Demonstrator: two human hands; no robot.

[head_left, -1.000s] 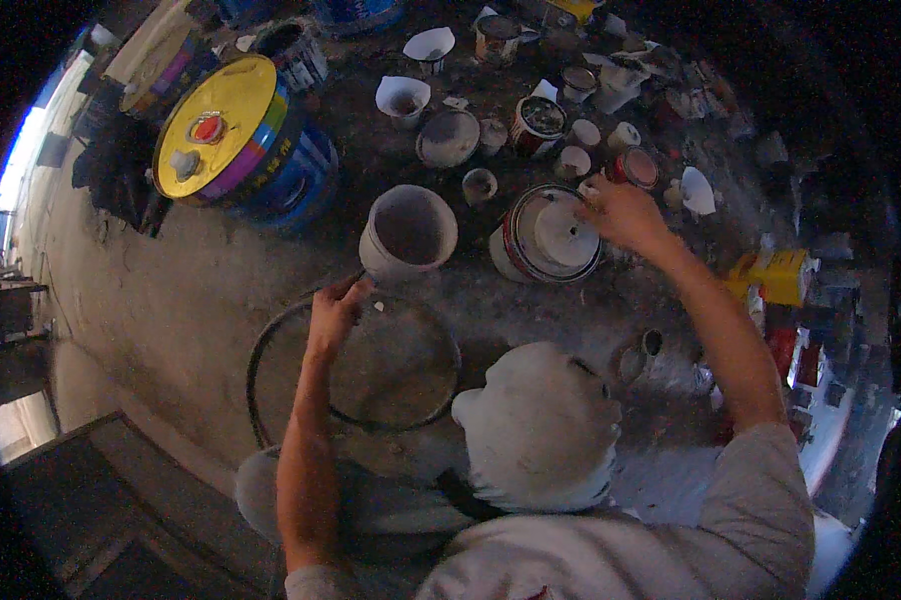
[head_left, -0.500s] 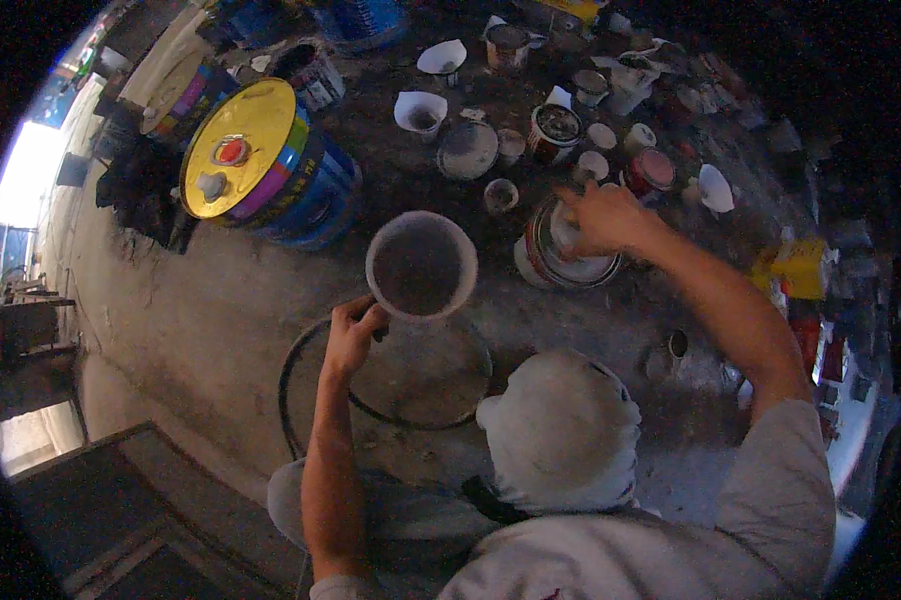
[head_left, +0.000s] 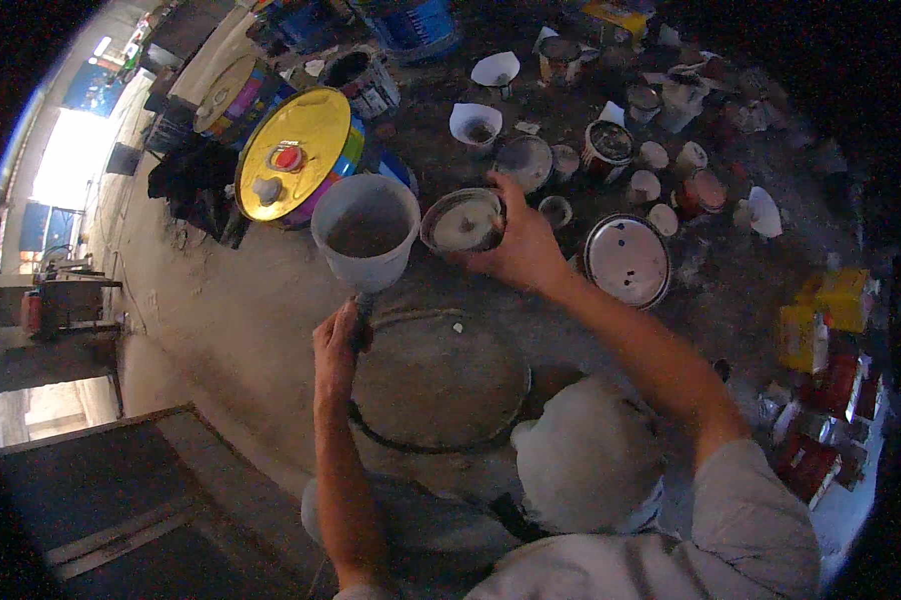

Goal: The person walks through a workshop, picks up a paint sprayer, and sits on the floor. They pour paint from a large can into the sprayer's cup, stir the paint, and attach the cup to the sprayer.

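Observation:
My left hand (head_left: 339, 345) is closed around the dark handle of a white translucent plastic dipper (head_left: 366, 270). The dipper is tilted, its mouth toward me, and its inside looks grey. Close to its right side, my right hand (head_left: 519, 240) grips a small round tin (head_left: 468, 222) by its rim, fingers at the far edge. A pale grey face with a dark spot at its middle shows on the tin. The two vessels are nearly level, with a narrow gap between them. Right of my forearm stands a wide can with a pale pinkish lid (head_left: 628, 262) marked by small dark spots.
A large blue drum with a yellow top (head_left: 311, 140) stands at the left. Cups and small cans, including a dark open can (head_left: 609, 145) and a white paper cone (head_left: 479, 123), crowd the far floor. Yellow boxes (head_left: 837, 300) lie right. A dark hoop (head_left: 441, 447) lies nearest me.
My right hand has come left from the wide can, now with the small tin in it. The wide can's lid is uncovered. The dipper has shifted and tilted, and the view has turned.

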